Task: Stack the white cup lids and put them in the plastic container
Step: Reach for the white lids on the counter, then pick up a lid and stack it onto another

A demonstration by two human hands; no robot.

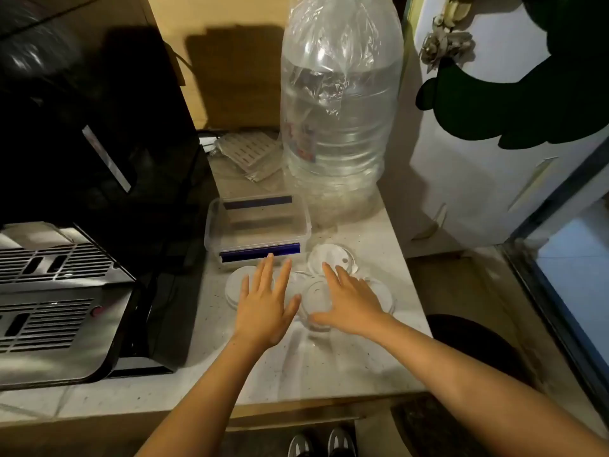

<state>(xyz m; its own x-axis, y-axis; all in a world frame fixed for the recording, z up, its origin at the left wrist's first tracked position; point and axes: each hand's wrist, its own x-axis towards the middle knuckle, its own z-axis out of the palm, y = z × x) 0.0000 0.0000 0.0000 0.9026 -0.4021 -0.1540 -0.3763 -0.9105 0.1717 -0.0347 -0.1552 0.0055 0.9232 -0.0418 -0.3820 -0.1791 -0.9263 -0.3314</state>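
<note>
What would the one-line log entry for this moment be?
left hand open over lids | right hand open over lids | lids loose on counter | container empty, no lid on

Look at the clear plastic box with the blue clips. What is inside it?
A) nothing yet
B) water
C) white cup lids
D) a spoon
A: the clear plastic box with blue clips shows only its bare bottom, while the round white cup lids lie loose on the speckled counter under both open hands.
</note>
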